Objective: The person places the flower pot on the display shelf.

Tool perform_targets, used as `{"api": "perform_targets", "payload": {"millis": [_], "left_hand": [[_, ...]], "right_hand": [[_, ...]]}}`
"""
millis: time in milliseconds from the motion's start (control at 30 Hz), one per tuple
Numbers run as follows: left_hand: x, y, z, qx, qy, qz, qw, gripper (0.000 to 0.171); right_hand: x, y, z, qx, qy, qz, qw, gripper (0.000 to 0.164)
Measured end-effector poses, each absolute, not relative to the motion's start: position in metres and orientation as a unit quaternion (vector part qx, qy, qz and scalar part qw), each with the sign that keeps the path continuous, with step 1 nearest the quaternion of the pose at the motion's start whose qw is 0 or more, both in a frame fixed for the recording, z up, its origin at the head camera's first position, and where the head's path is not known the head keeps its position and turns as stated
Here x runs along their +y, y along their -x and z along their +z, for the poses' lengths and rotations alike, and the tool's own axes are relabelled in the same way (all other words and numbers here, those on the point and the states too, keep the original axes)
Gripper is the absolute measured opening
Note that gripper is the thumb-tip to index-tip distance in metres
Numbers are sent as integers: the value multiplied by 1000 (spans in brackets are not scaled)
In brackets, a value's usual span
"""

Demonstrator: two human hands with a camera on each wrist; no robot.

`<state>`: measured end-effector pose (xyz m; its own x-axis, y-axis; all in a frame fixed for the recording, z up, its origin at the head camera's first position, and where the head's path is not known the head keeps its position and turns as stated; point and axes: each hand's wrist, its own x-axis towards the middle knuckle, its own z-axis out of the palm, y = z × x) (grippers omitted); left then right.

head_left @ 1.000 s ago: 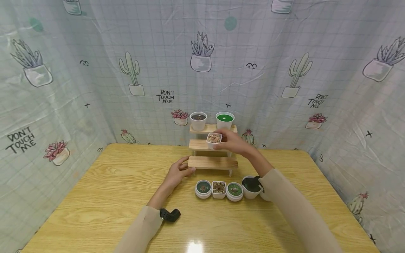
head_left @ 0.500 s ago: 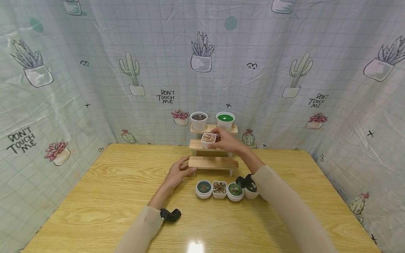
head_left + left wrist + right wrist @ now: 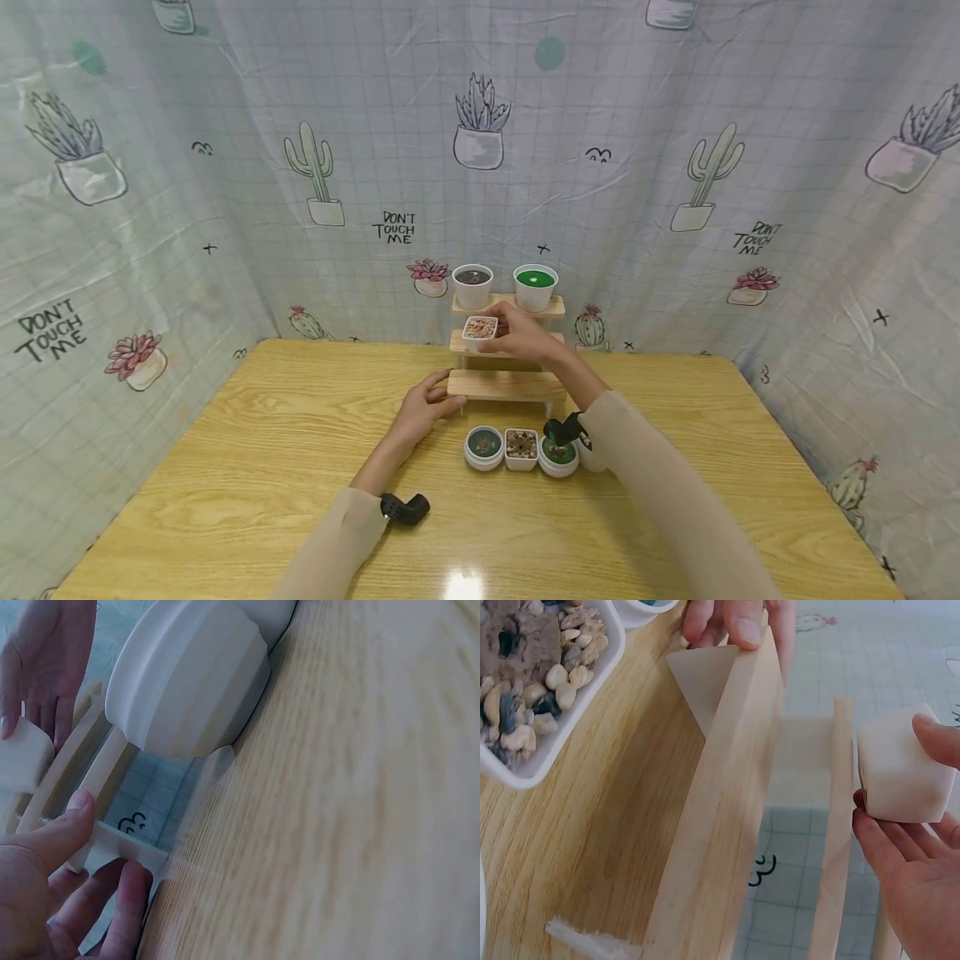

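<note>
My right hand [image 3: 522, 335] grips a small square white pot [image 3: 480, 330] filled with tan pebbles, thumb on one side and fingers on the other. The pot is upright at the left part of the middle step of a three-step wooden stand [image 3: 506, 385]. In the right wrist view the pot's base [image 3: 901, 776] is right at that step's board [image 3: 834, 847]. My left hand [image 3: 420, 414] holds the left end of the lowest step. In the left wrist view its thumb [image 3: 64, 832] lies on the board, with the fingers by the white leg [image 3: 124, 847].
On the top step stand a white pot of dark soil [image 3: 472, 292] and one with a green surface [image 3: 534, 293]. Before the stand, a row holds a round pot [image 3: 483, 450], a square pebble pot [image 3: 521, 454], a green-topped pot [image 3: 558, 468] and another partly behind the right sleeve.
My right hand has carried the square pebble pot leftward along the middle step, from its centre to its left end. The left hand has stayed at the lowest step.
</note>
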<state>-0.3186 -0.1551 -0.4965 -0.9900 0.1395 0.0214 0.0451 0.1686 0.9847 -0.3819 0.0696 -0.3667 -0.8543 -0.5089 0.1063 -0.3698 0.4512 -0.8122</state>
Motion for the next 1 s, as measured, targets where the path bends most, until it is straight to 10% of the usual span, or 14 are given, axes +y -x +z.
{"api": "perform_targets", "payload": {"millis": [1000], "left_hand": [[-156,318,-495,770,-53,636,32,73]], "right_hand": [[54,386,-376,841,228,-487,59,60]]}}
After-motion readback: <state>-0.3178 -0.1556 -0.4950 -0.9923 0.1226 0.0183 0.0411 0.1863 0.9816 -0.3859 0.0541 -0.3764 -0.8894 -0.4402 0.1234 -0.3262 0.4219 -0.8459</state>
